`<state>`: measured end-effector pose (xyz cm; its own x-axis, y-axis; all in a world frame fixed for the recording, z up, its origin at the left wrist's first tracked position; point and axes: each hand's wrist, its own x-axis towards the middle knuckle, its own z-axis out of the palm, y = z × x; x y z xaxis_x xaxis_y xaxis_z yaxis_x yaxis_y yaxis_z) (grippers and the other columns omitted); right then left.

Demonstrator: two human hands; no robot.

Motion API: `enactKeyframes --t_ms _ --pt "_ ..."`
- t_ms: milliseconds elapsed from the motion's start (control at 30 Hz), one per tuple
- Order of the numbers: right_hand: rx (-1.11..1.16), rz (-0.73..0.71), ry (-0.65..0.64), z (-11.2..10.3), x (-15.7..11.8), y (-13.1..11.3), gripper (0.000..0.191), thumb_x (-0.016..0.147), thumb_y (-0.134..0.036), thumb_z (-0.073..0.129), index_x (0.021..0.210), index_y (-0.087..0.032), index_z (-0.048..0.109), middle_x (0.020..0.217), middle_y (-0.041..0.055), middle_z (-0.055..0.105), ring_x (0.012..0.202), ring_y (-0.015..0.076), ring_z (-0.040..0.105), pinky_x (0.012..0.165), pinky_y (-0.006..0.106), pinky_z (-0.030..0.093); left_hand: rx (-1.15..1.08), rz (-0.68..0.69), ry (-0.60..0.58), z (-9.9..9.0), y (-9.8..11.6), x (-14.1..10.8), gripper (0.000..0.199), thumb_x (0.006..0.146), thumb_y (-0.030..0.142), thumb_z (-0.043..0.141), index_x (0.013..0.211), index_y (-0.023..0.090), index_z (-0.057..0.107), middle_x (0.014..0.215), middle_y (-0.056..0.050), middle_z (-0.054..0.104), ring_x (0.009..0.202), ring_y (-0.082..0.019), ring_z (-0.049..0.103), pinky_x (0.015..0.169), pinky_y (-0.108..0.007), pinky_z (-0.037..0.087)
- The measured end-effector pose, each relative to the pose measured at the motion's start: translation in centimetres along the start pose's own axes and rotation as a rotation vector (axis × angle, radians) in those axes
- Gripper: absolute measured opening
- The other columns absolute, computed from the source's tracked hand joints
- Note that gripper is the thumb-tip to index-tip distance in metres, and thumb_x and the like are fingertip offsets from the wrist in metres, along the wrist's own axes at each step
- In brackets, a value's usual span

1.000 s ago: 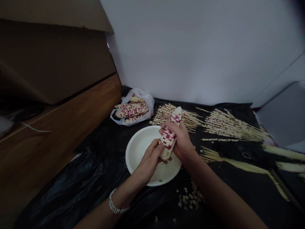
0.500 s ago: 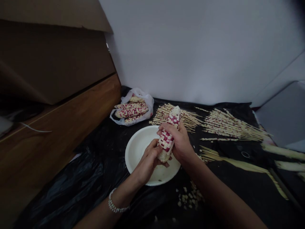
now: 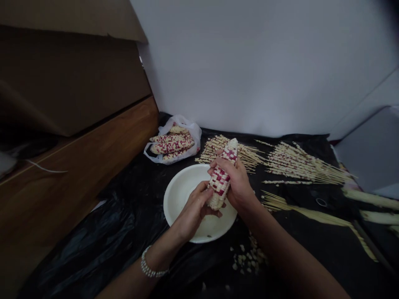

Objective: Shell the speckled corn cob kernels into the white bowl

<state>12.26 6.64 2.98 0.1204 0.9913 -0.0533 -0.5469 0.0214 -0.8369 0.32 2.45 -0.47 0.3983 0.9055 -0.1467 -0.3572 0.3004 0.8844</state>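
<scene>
Both hands hold one ear of corn with white and dark red kernels, tilted with its pale tip up and away from me. My right hand wraps round its upper middle, the thumb lying across the front. Lower down, my left hand grips the blunt end from the left, thumb against the kernels and fingers partly hidden beneath. Below the cob is a white basin, largely bare inside, with a small dark bit near its front.
A white plastic bag of several corn ears lies at the back. Behind and right are skewers threaded with kernels, bare sticks and stripped cobs. Loose kernels lie on black plastic sheeting. A wooden board borders the left.
The corn ear and my right hand have shifted slightly to the right. My left hand stays on the lower end, almost unmoved.
</scene>
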Motion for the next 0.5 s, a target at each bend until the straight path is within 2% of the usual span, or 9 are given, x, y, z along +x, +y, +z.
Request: enactKeyframes --t_ms 67,200,333,400,500 --pt "-0.005 0.000 -0.001 -0.06 -0.01 0.06 0.043 0.065 -0.037 0.081 0.097 -0.021 0.058 0.070 -0.0029 0.067 0.060 0.0153 0.065 0.046 0.022 0.051 0.047 0.000 0.020 -0.04 -0.11 0.00 0.036 0.089 0.047 0.061 0.106 0.016 0.057 0.096 -0.008 0.061 0.083 -0.019 0.061 0.060 -0.027 0.053" --pt "-0.049 -0.001 -0.006 -0.12 -0.18 0.43 0.039 0.067 -0.037 0.080 0.095 -0.022 0.058 0.069 -0.0036 0.067 0.054 0.0135 0.061 0.043 0.022 0.049 0.081 0.004 0.011 -0.35 -0.35 -0.07 0.025 0.086 0.030 0.061 0.107 0.017 0.060 0.099 -0.008 0.062 0.089 -0.020 0.061 0.065 -0.029 0.055" --pt "-0.020 -0.004 -0.011 -0.06 -0.01 0.19 0.043 0.064 -0.036 0.081 0.099 -0.022 0.059 0.068 -0.0041 0.066 0.054 0.0139 0.061 0.043 0.022 0.049 -0.155 -0.052 -0.031 -0.45 0.15 -0.10 0.041 0.070 0.017 0.062 0.111 0.017 0.062 0.101 -0.008 0.064 0.089 -0.021 0.061 0.072 -0.034 0.057" --pt "0.040 0.014 0.004 -0.06 0.25 -0.14 0.046 0.062 -0.035 0.081 0.100 -0.021 0.060 0.067 -0.0038 0.067 0.055 0.0144 0.062 0.042 0.021 0.048 -0.260 -0.094 -0.053 -0.36 0.50 -0.02 0.042 0.070 0.019 0.064 0.112 0.015 0.064 0.105 -0.010 0.065 0.090 -0.021 0.061 0.076 -0.035 0.057" --pt "0.104 0.034 0.013 -0.11 0.57 -0.47 0.048 0.059 -0.033 0.080 0.101 -0.020 0.060 0.065 -0.0035 0.066 0.054 0.0139 0.061 0.043 0.021 0.047 -0.306 -0.123 -0.024 -0.17 0.64 0.17 0.034 0.084 0.033 0.067 0.110 0.013 0.068 0.108 -0.013 0.066 0.091 -0.021 0.060 0.074 -0.032 0.056"
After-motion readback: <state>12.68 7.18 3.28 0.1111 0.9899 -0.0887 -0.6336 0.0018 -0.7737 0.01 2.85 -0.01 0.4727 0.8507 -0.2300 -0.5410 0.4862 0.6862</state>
